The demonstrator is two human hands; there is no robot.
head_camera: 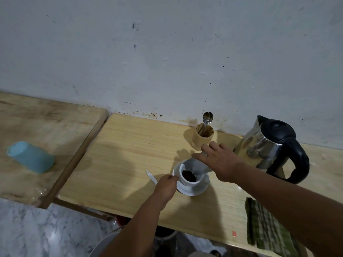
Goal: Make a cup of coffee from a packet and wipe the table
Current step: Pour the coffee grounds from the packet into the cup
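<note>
A white cup (187, 179) stands on a white saucer (193, 190) in the middle of the wooden table (130, 164). Dark coffee powder (189, 176) lies in the cup. My right hand (220, 164) holds a grey coffee packet (196, 164), tipped with its mouth over the cup. My left hand (166, 184) touches the cup's left rim and pinches a torn white strip (151, 176) that sticks out to the left.
A steel kettle (269, 147) with a black handle stands at the right. A wooden holder (202, 137) with spoons sits by the wall. A green checked cloth (267, 225) lies at the front right edge. A blue cup (30, 157) lies on the left table.
</note>
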